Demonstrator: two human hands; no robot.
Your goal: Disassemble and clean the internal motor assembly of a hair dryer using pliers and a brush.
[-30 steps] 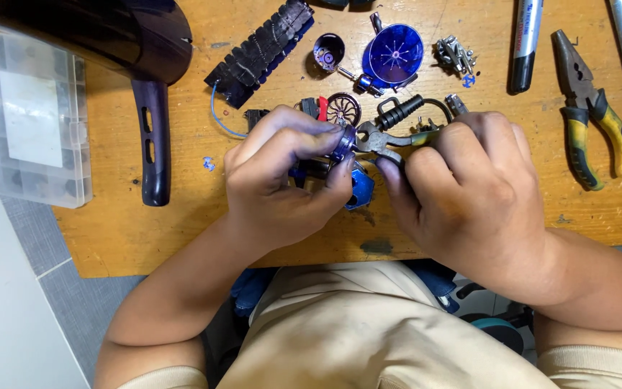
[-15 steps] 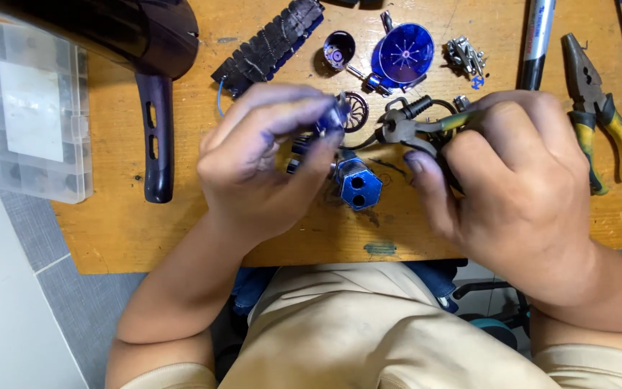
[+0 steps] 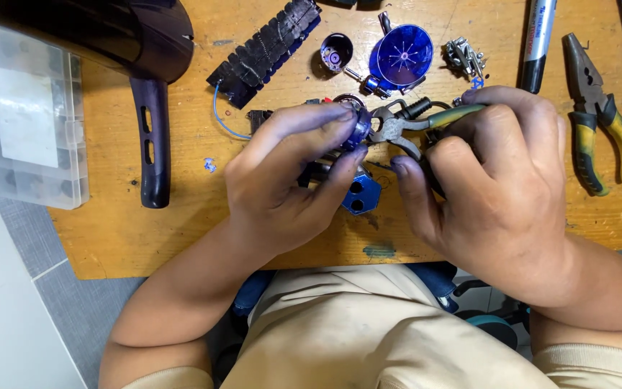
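Table edge: the wooden table point(image 3: 145, 238) ended near the person's lap; its left edge ran just past a clear plastic box point(image 3: 26, 108), which overhung that side.
Open room: bare wood lay near the front edge, left of the left hand point(image 3: 289, 187) and below the right hand point(image 3: 498, 194); the far half was crowded with parts.
Labels: the clear plastic box carried a pale rectangular label on its lid; a black marker point(image 3: 538, 43) with a white printed band lay at the far right.
Left hand: fingers curled together, thumb and fingertips pinched on a small round blue part point(image 3: 358, 126) held above the table centre.
Right hand: fingers closed around the green-handled small pliers point(image 3: 412, 122), whose tips met the small round blue part.
Below the hands: a blue hexagonal piece point(image 3: 360, 194) lay on the wood, just between both hands.
Far centre: a blue fan wheel point(image 3: 401, 54), a small blue cup point(image 3: 336, 52) and a black ridged strip point(image 3: 264, 50) lay well apart from the hands.
Far left: a dark hair dryer point(image 3: 145, 86), handle pointing near.
Right: yellow-handled pliers point(image 3: 599, 122), untouched, beside the right hand.
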